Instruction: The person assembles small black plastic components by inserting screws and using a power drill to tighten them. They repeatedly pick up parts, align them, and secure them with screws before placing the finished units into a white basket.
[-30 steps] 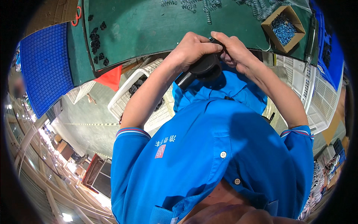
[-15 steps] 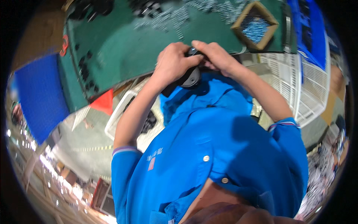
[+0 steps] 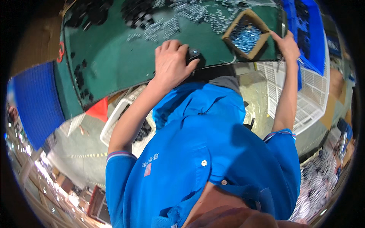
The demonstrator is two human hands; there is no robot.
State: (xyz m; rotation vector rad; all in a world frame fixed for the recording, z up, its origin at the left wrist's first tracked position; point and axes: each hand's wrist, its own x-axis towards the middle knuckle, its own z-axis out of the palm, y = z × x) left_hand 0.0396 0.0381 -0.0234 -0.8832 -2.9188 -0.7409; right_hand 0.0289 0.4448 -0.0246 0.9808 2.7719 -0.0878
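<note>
My left hand (image 3: pixel 170 62) rests at the table's front edge, closed over a small black part (image 3: pixel 193 54) with a shiny round piece on top. Most of that part is hidden under the palm and thumb. My right hand (image 3: pixel 288 47) is stretched out to the right, between the cardboard box (image 3: pixel 262 47) and a blue bin (image 3: pixel 317 45). Its thumb and fingers are apart, with the thumb tip by the box's right corner; nothing shows in it. Small bluish metal pieces (image 3: pixel 246 40), seemingly screws, lie inside the box.
The green table (image 3: pixel 114 57) carries rows of silvery screw-like pieces (image 3: pixel 194 13), black parts (image 3: pixel 138 13) at the back and small black pieces (image 3: pixel 79 78) at left. Orange-handled scissors (image 3: pixel 61 52) lie at the left edge. White crates (image 3: pixel 304 108) stand on the right.
My right hand has left the black part and swung right, past the cardboard box. My left hand has lowered the black part from above my lap to the table edge.
</note>
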